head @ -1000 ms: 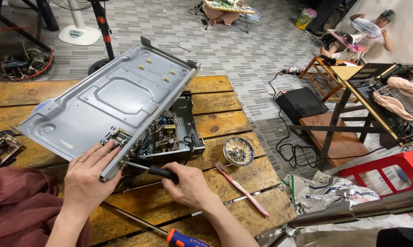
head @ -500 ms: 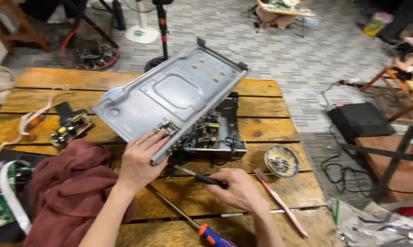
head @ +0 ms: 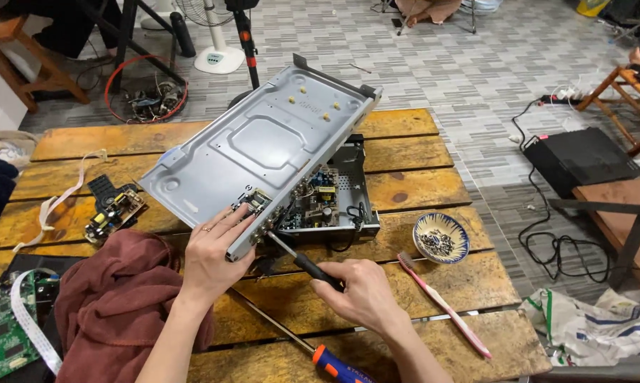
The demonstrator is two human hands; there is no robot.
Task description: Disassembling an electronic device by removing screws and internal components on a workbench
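A grey metal chassis stands tilted on its edge on the wooden table, with circuit boards showing under it. My left hand holds the chassis by its lower edge. My right hand grips a black-handled screwdriver, whose tip points at the chassis edge near my left hand's fingers.
A small bowl of screws and a pink toothbrush lie to the right. A second screwdriver with an orange and blue handle lies at the front edge. A dark red cloth and loose circuit boards sit at left.
The view has shifted, so the table now sits more to the right. My right hand has brought the screwdriver tip up to the chassis edge. My left hand keeps its hold.
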